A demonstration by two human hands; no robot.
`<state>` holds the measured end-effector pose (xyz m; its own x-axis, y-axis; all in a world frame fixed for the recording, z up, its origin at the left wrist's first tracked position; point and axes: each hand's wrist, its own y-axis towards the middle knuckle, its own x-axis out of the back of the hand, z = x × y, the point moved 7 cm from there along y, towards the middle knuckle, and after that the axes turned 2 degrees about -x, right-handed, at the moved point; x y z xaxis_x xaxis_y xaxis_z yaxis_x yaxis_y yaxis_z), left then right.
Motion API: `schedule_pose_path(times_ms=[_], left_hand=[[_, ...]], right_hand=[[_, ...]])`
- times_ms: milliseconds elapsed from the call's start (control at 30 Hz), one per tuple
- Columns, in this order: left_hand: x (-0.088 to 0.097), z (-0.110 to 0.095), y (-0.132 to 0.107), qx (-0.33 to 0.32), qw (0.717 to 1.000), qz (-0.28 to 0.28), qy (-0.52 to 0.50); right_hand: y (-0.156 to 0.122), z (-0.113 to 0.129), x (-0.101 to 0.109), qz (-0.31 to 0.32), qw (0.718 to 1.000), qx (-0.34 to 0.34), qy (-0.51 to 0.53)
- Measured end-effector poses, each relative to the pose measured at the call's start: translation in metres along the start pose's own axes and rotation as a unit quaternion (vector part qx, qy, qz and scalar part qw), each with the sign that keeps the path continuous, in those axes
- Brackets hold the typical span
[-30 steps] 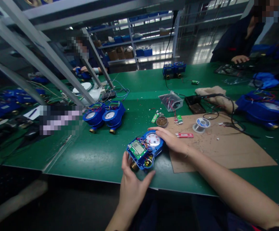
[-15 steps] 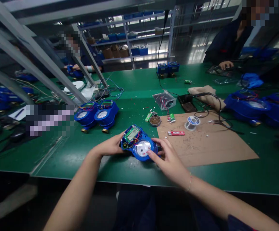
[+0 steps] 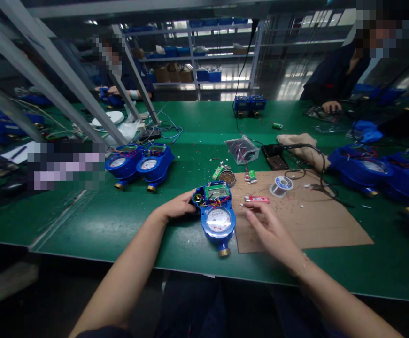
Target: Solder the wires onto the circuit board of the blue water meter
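Observation:
A blue water meter [image 3: 217,217] with an open top, a small screen, coloured wires and a white dial lies on the green bench [image 3: 127,220], its brass end toward me. My left hand [image 3: 176,207] grips the meter's upper left side with curled fingers. My right hand [image 3: 267,225] hovers just right of the meter over the brown cardboard sheet [image 3: 317,220], fingers loosely spread, holding nothing. A red lighter-like stick [image 3: 257,199] lies just beyond its fingertips.
Two more blue meters [image 3: 139,166] sit to the left. A solder spool [image 3: 281,184], a small round tin [image 3: 227,178], a plastic bag [image 3: 242,149] and a soldering iron with cable [image 3: 296,150] lie behind. More meters [image 3: 366,170] crowd the right. Two other people work at the far side.
The meter has been turned so its dial and brass end face me. My right hand has let go and drawn off to the right; my left hand still holds the top.

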<state>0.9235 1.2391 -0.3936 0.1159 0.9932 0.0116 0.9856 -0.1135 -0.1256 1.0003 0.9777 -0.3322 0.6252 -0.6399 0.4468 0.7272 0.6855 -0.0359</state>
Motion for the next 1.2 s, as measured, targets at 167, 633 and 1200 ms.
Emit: schedule_pose_path(times_ms=[167,633,1200], left_hand=[[-0.007,-0.003,-0.006,-0.007,0.999,-0.031,-0.014],[-0.078,-0.075,-0.133,-0.24,0.808,-0.535,0.057],[-0.052,-0.043,-0.12,-0.184,0.871,-0.376,-0.258]], right_hand=[[0.041,-0.03,0.046,-0.022,0.925,0.132,-0.357],[-0.042,0.088,0.023,-0.111,0.933,0.32,-0.122],[-0.005,0.017,-0.083,-0.011,0.971,-0.098,0.218]])
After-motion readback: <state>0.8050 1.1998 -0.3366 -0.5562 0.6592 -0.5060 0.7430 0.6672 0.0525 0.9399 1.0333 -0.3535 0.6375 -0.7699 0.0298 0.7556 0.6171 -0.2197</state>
